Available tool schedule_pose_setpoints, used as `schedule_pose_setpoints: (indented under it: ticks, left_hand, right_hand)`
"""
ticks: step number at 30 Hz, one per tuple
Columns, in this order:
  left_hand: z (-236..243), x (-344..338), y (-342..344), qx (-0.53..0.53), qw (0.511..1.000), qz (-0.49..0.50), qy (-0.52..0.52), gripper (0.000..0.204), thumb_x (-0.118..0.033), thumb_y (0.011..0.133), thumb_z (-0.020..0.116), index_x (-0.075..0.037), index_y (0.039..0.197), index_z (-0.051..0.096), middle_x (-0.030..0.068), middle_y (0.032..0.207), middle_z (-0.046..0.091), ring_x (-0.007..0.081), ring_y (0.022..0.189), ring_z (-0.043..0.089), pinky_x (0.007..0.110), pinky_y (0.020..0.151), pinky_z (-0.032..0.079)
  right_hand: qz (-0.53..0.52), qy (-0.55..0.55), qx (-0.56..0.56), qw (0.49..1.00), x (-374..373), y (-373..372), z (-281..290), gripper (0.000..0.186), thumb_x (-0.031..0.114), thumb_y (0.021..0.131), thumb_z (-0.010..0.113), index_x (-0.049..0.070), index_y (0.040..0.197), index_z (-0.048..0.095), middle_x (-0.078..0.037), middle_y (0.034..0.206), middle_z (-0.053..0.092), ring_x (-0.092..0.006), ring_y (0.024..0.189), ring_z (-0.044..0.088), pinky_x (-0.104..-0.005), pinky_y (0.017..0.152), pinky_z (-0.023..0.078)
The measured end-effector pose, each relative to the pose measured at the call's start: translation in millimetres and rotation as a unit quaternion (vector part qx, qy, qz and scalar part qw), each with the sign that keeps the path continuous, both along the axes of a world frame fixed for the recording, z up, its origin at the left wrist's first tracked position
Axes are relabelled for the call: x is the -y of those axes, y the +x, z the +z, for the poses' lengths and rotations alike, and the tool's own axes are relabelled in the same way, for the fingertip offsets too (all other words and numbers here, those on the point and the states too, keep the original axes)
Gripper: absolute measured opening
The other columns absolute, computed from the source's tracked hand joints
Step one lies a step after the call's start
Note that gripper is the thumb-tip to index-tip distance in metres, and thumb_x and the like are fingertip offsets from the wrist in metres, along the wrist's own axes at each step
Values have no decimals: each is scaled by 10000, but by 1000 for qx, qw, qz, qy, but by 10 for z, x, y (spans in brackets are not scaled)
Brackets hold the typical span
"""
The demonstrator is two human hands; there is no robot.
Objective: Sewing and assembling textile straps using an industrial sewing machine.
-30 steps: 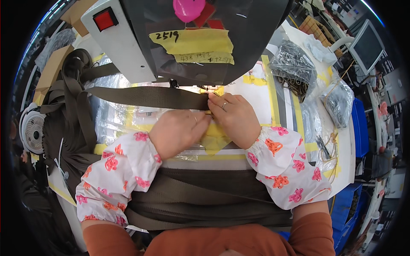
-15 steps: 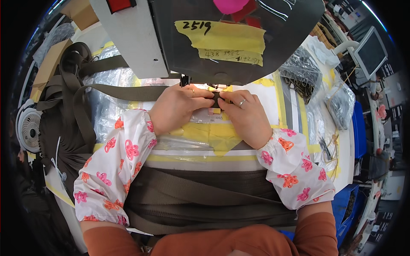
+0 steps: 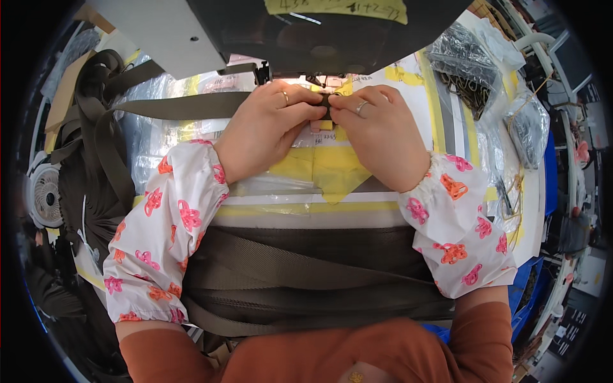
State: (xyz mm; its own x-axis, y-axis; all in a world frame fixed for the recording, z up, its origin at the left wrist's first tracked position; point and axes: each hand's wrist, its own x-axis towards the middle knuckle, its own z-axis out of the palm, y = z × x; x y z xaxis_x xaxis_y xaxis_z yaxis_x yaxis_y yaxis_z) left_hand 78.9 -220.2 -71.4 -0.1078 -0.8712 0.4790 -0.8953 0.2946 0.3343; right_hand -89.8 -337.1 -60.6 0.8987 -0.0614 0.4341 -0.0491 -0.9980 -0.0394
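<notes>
Hands (image 3: 260,131) (image 3: 385,131), two of them, touch one dark strap (image 3: 182,107).

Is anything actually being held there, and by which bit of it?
The dark strap, near its end, by the left hand and right hand together; whether pinched or just pressed down cannot be told.

white worktable (image 3: 532,217), blue bins (image 3: 551,175) at right, possibly cluttered shelving (image 3: 563,284) beyond

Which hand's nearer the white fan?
Left. The left hand is right of the white fan, past the piled strap; the right hand is farther right, beyond the left one.
</notes>
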Motion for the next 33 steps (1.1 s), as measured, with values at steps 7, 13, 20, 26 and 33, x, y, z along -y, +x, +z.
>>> schedule_pose_setpoints:
  ticks: [7,13,20,26,33]
  left_hand:
    - [119,18,77,-97,984,18,150,159,-86,787,573,-130,921,647,117,944,602,298,891,538,371,773,352]
    - [145,-2,62,-38,996,19,83,213,-27,743,591,-99,938,641,176,1025,586,329,767,602,332,660,483]
    - [136,-4,61,-35,996,57,66,190,-62,735,623,-106,917,659,129,999,624,266,655,626,295,612,499]
    - [114,-12,87,-44,995,61,66,168,-77,743,625,-98,904,668,123,998,626,263,659,629,290,605,493]
    - [97,-11,101,5,995,72,63,156,-109,768,613,-109,915,664,77,984,637,225,710,619,310,657,438]
  right_hand:
    - [-32,-12,-34,999,-85,60,101,147,72,695,557,65,831,615,-18,964,619,-187,914,549,-391,900,365]
    - [-43,-12,-15,999,-69,22,65,102,96,712,552,90,799,605,-10,960,609,-175,901,539,-432,948,327]
    - [-52,6,-27,998,-36,50,93,118,85,724,540,85,815,615,-2,1007,610,-173,913,536,-453,963,317]
    - [-58,8,-36,998,-43,36,104,113,85,738,534,87,812,619,2,1017,614,-172,911,538,-458,967,311]
    - [-48,12,-45,998,14,62,89,129,84,746,523,92,813,634,4,1011,631,-174,908,541,-480,975,291]
